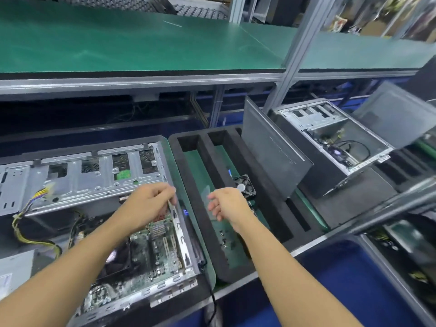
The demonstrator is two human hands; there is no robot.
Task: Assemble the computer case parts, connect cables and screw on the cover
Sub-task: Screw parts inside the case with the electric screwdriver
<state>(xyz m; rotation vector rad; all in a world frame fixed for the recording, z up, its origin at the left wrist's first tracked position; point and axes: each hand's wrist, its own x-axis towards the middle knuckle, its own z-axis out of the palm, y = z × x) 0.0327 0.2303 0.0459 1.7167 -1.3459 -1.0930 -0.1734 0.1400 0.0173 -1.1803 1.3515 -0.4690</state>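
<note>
Computer case [94,182] lies open on the counter [210,276]. Left hand [147,205] curls at its right rim, and I cannot tell whether it grips anything. Right hand [226,205] hangs relaxed and empty over the foam tray [188,197].

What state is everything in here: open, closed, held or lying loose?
near computer case: cover off, motherboard exposed.
far computer case: open too.
side panel: leaning in the foam tray.
small fan: lying in that tray.
left hand: fingers curled at case edge; grip unclear.
right hand: open, empty.
</note>
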